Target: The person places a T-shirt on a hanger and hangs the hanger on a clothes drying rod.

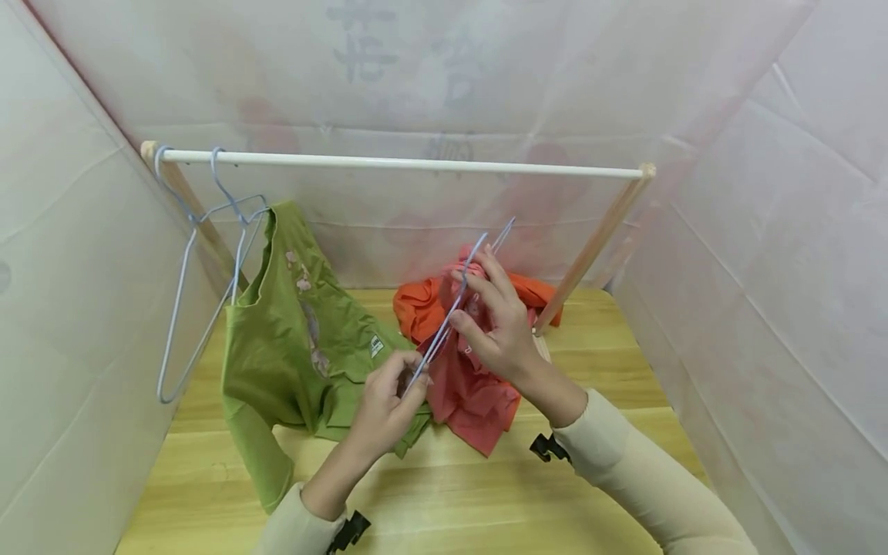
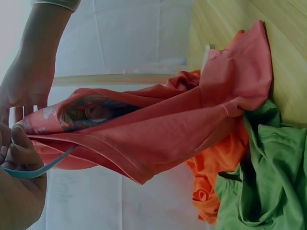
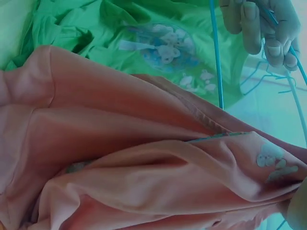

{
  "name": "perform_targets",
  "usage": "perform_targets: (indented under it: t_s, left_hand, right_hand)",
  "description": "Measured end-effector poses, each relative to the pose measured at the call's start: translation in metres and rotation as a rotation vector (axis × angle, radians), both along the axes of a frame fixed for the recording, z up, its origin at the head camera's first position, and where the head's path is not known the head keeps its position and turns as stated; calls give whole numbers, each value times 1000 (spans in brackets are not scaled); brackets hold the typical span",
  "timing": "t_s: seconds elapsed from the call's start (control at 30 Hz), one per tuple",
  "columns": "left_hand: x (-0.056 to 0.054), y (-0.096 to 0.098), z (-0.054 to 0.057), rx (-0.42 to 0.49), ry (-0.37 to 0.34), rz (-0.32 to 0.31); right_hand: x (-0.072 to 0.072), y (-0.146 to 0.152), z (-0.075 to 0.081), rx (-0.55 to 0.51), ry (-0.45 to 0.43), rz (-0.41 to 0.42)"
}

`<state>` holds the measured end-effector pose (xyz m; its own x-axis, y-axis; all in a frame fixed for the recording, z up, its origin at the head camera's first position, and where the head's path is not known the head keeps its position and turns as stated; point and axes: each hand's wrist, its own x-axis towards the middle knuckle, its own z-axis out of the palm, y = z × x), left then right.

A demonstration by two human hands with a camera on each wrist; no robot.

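My left hand [image 1: 388, 401] grips a light-blue wire hanger [image 1: 440, 339] by its lower end, near the middle of the rack. A coral-pink shirt [image 1: 466, 393] hangs beneath the hands, and in the left wrist view the hanger wire [image 2: 53, 163] runs into its opening. Bent fingers of my right hand [image 1: 502, 324] are at the hanger's upper part and pinch the gathered top of the shirt; their contact is partly hidden. In the right wrist view, the shirt [image 3: 144, 182] stretches towards the right hand at the frame's edge, while the left hand [image 3: 268, 28] holds the wire.
A white rail [image 1: 402, 163] on wooden posts spans the back. At its left hang an empty blue hanger [image 1: 166, 347] and a green shirt [image 1: 277, 347] on another hanger. Orange clothing [image 1: 416, 308] lies behind the pink shirt on the wooden table [image 1: 444, 509]. Pale sheets wall the sides.
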<state>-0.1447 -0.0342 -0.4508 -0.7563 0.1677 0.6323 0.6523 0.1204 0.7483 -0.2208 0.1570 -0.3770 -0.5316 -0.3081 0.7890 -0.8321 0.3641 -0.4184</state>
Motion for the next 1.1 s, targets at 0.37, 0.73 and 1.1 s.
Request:
perform_targets:
  t_s: [0.37, 0.73, 1.1]
  left_hand:
    - [-6, -5, -6, 37, 59, -75]
    - [-17, -2, -51, -316, -302, 9]
    - [5, -2, -65, -201, -202, 15]
  right_hand:
    - [12, -4, 32, -93, 87, 19]
    - [11, 3, 47, -147, 115, 62]
    - [5, 25, 44, -211, -29, 8]
